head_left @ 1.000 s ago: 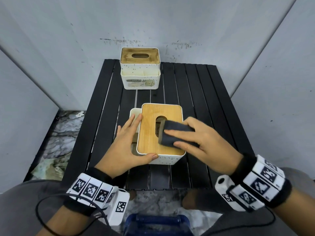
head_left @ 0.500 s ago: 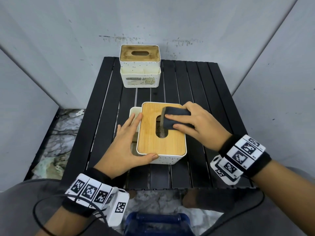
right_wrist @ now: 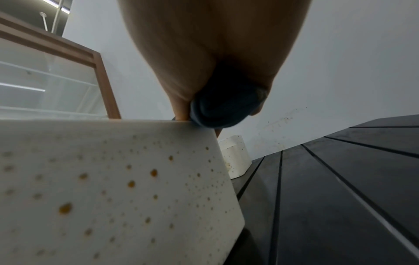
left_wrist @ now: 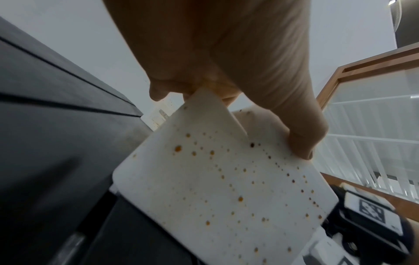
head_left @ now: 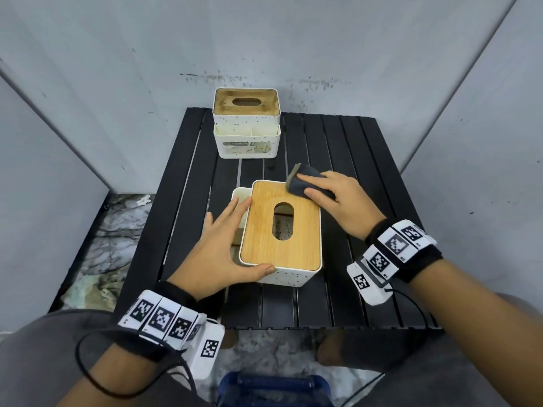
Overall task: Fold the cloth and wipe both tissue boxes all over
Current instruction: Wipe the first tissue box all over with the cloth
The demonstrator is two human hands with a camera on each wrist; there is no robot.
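The near tissue box (head_left: 282, 230), white and speckled with a wooden lid and an oval slot, stands mid-table. My left hand (head_left: 223, 248) steadies it with straight fingers along its left side and the thumb on the front edge; its speckled wall (left_wrist: 226, 188) fills the left wrist view. My right hand (head_left: 332, 201) grips the folded dark cloth (head_left: 302, 180) and presses it on the lid's far right corner. In the right wrist view the cloth (right_wrist: 222, 105) sits bunched under the palm at the box's top edge (right_wrist: 113, 179). A second, similar tissue box (head_left: 246, 124) stands at the table's far edge.
The black slatted table (head_left: 352, 177) is hemmed by grey walls behind and on both sides. Its left edge drops to a marbled floor (head_left: 117, 230). A blue object (head_left: 273, 389) lies below the near edge between my knees.
My right hand has slid the cloth away from me, from beside the slot near the lid's front to its far right corner. The left hand and box have stayed put.
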